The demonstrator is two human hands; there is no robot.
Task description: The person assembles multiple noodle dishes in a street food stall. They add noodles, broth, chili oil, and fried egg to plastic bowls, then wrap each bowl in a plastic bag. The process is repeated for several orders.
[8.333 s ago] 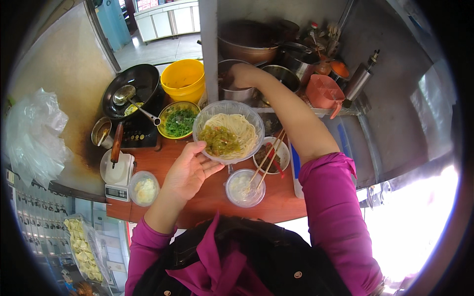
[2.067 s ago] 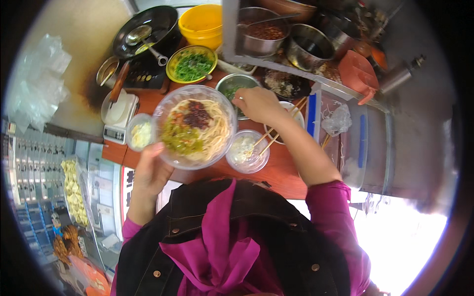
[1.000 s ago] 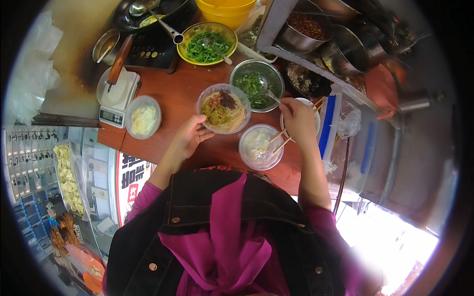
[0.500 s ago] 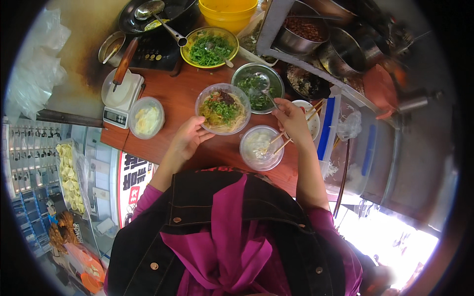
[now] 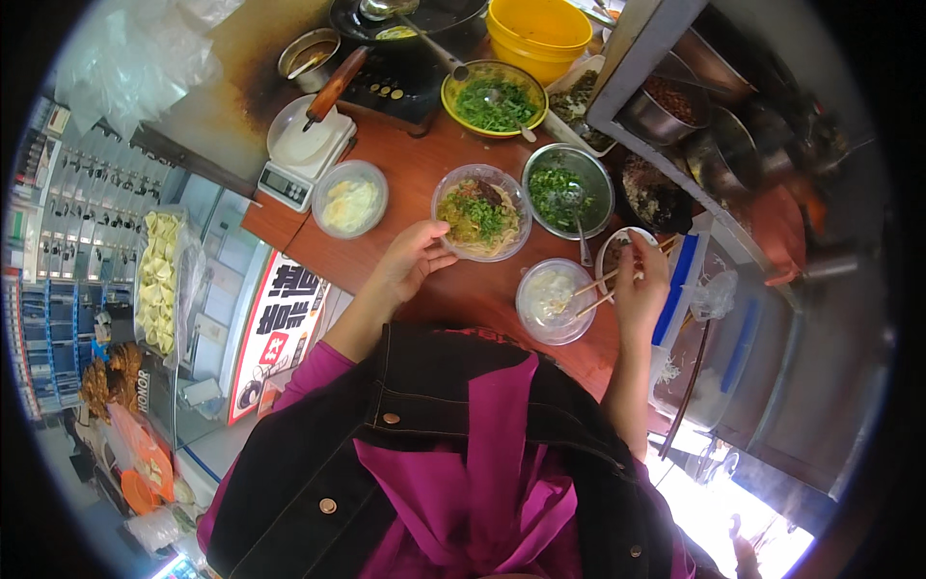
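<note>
Grip: left hand point(image 5: 417, 258) on noodle bowl point(image 5: 482, 214)

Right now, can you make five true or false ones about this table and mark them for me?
The left hand touches the clear plastic bowl of noodles. True.
Chopped green herbs lie in that bowl. True.
The right hand grips the silver metal spoon in the round steel bowl. False: the spoon is unheld; that hand is at the round white bowl.
Thin wooden chopsticks reach into the clear plastic tub. True.
The round yellow-rimmed bowl of leafy greens sits on the white scale. False: it stands on the reddish-brown table.
</note>
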